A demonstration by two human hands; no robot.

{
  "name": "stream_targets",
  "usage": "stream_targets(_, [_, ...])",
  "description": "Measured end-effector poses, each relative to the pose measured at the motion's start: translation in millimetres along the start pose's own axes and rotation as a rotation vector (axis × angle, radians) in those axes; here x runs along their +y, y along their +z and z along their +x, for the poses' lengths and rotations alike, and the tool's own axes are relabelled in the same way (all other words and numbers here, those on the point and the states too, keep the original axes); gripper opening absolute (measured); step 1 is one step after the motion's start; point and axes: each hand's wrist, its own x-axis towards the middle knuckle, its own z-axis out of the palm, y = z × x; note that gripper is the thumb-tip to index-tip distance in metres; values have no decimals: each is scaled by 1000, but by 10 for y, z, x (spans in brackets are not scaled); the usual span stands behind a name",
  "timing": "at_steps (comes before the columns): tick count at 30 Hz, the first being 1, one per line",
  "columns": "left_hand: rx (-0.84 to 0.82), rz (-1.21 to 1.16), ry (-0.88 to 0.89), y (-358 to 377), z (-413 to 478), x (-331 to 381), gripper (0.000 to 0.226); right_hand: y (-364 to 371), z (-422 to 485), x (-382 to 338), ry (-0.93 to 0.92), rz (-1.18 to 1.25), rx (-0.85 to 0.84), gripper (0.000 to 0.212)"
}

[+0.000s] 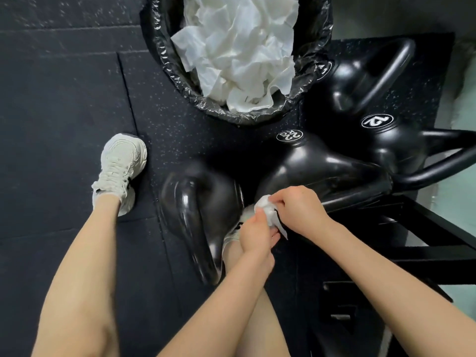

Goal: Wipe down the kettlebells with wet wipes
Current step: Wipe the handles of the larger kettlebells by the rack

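Both your hands work a crumpled wet wipe above the rubber floor: left hand pinching its lower fold, right hand pinching the top. The nearest kettlebell stands just beside them, three more kettlebells toward the floor's right edge near the lined bin. Open the wipe flat first; a bunched one likely cleans poorly.

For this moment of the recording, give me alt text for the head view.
Both hands, left hand and right hand, bunch a white wet wipe above black kettlebells on dark gym flooring. A black-lined bin full of crumpled wipes stands beyond.
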Motion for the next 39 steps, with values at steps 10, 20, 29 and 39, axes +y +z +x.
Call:
stream_targets(10, [-24, -16, 80, 66, 343, -39, 27, -40, 133, 82, -6, 36, -211, 42])
stream_targets(20, [-268, -192, 122, -17, 380, -156, 35, -87, 251, 158, 55, 97, -344, 46])
stream_targets(29, [-106, -294, -28, 96, 398, -22, 39, -35, 196, 84, -39, 18, -263, 40])
stream_targets(39, [-180, -213, 8, 156, -229, -177, 35, -121, -300, 324, -395, -308, -6, 30])
